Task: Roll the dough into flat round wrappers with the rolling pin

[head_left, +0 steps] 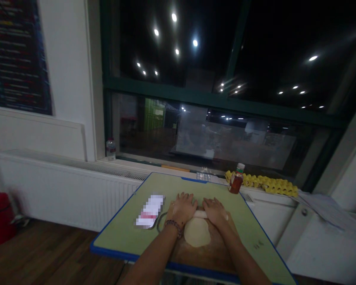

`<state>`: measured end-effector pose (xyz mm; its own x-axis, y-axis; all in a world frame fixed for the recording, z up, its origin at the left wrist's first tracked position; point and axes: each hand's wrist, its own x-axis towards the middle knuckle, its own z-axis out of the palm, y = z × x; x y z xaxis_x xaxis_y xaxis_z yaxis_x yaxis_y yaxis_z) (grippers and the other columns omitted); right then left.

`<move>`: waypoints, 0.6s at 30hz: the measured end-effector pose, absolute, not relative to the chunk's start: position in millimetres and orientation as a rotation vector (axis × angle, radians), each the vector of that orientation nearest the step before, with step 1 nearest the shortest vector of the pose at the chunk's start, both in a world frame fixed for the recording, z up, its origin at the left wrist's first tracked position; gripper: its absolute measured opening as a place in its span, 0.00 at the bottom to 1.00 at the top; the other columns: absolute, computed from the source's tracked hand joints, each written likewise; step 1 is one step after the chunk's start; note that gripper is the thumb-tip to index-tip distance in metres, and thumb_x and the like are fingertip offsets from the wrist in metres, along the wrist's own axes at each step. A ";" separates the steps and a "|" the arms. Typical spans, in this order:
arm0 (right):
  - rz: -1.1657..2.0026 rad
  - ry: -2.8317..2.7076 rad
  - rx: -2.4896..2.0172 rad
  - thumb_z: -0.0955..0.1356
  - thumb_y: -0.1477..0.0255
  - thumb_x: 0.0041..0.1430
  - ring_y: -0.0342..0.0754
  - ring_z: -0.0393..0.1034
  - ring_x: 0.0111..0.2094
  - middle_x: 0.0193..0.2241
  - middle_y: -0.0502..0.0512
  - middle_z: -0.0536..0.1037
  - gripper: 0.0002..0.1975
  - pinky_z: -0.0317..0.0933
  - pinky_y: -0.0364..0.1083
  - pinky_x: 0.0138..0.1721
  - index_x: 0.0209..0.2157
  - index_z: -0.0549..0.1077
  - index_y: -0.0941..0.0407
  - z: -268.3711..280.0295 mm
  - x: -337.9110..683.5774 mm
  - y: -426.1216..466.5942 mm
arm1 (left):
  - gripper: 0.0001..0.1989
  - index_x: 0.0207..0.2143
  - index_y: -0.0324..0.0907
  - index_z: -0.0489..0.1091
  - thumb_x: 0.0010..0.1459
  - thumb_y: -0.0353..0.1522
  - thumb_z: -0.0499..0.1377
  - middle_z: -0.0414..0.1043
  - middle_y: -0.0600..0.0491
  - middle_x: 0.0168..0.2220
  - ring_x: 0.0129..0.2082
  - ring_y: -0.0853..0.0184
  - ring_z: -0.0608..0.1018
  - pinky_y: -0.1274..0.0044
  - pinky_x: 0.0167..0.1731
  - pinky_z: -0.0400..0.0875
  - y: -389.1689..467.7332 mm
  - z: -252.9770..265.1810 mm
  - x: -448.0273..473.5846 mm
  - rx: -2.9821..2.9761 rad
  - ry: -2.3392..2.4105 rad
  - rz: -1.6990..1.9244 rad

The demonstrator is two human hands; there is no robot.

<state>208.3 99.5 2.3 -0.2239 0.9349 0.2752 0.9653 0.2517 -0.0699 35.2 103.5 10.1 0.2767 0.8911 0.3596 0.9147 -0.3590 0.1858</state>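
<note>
A flattened round of dough lies on a wooden board at the near side of a table. Just beyond the dough is a white rolling pin, its middle showing between my hands. My left hand, with a beaded bracelet at the wrist, rests over the pin's left end, fingers stretched forward. Over the right end lies my right hand, its fingers also extended and not wrapped round the pin. Both palms hide the pin's ends.
The pale green table has a blue edge. A phone with a blurred screen lies left of the board. A red-brown bottle stands at the far right corner. Yellow egg trays and a clear bottle sit along the window sill.
</note>
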 end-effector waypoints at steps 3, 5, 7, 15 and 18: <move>-0.033 -2.315 -1.726 0.55 0.68 0.67 0.47 0.64 0.56 0.54 0.56 0.73 0.21 0.50 0.48 0.60 0.53 0.72 0.56 7.1 208.7 88.9 | 0.18 0.52 0.46 0.68 0.66 0.39 0.47 0.69 0.45 0.54 0.57 0.53 0.65 0.57 0.56 0.56 98.5 9.8 35.9 -2.453 -1.724 -0.666; 0.001 -2.331 -1.649 0.54 0.66 0.68 0.47 0.62 0.58 0.55 0.55 0.72 0.22 0.49 0.48 0.61 0.54 0.71 0.55 9.7 211.1 73.3 | 0.17 0.50 0.46 0.69 0.66 0.39 0.47 0.70 0.46 0.52 0.56 0.55 0.66 0.59 0.56 0.56 94.6 7.5 36.2 -2.443 -1.698 -0.688; -0.033 -2.329 -1.551 0.57 0.63 0.67 0.49 0.57 0.62 0.59 0.54 0.68 0.22 0.47 0.50 0.62 0.57 0.68 0.53 13.2 213.3 55.3 | 0.17 0.49 0.46 0.70 0.66 0.40 0.46 0.71 0.47 0.51 0.56 0.56 0.67 0.60 0.57 0.56 90.9 4.1 35.7 -2.436 -1.674 -0.714; -0.086 -2.273 -1.478 0.65 0.66 0.62 0.51 0.68 0.52 0.49 0.53 0.77 0.16 0.57 0.48 0.55 0.50 0.73 0.52 14.1 210.0 37.9 | 0.25 0.60 0.44 0.60 0.68 0.43 0.40 0.58 0.48 0.64 0.66 0.58 0.53 0.59 0.63 0.48 85.2 2.9 19.9 -2.467 -1.691 -0.720; -0.182 -2.237 -1.506 0.65 0.65 0.62 0.53 0.69 0.51 0.47 0.56 0.77 0.14 0.59 0.49 0.53 0.47 0.74 0.54 7.8 210.5 42.5 | 0.26 0.63 0.42 0.53 0.67 0.43 0.41 0.51 0.46 0.66 0.67 0.58 0.51 0.60 0.63 0.48 78.9 12.3 17.7 -2.426 -1.734 -0.838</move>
